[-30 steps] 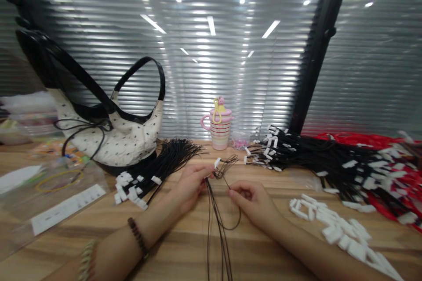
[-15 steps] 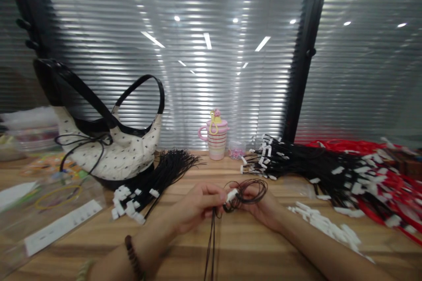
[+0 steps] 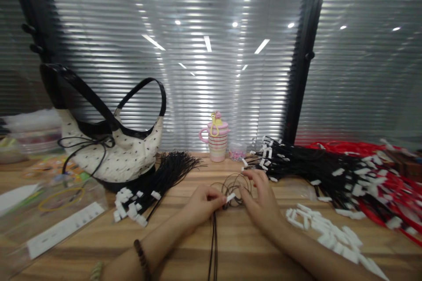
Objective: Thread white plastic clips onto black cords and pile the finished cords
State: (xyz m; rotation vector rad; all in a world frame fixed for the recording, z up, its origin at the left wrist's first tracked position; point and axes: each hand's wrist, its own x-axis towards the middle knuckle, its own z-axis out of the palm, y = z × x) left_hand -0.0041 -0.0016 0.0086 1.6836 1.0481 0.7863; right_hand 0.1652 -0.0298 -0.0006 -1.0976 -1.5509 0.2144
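Left hand (image 3: 206, 204): closed to a pinch, thumb and fingers on the cord at the lower edge of a coil of thin black cord (image 3: 235, 186), beside a white tag (image 3: 231, 197) threaded on that cord. The tag sits just past the fingertips, tilted, and lies between the two hands. Two loose cord ends (image 3: 214, 246) hang from the pinch down over the table edge of view. A beaded bracelet (image 3: 142, 254) is on the left wrist.

Right hand (image 3: 260, 199): partly open, fingers spread and curved, tips at the right side of the coil. No firm grip is visible.

The coil stands in loops above the wooden table (image 3: 184, 250), in front of the mug (image 3: 217, 142).

Left of the hands lies a bundle of tagged black cords (image 3: 158, 180), against the base of a spotted white handbag (image 3: 112, 149). To the right lies a larger tagged bundle (image 3: 296, 160) on red material (image 3: 343, 147). Loose white tags (image 3: 325, 235) are heaped at front right. A clear plastic bag (image 3: 56, 215) lies at front left, with a white card strip (image 3: 66, 230) inside or beneath it; which of the two cannot be determined.
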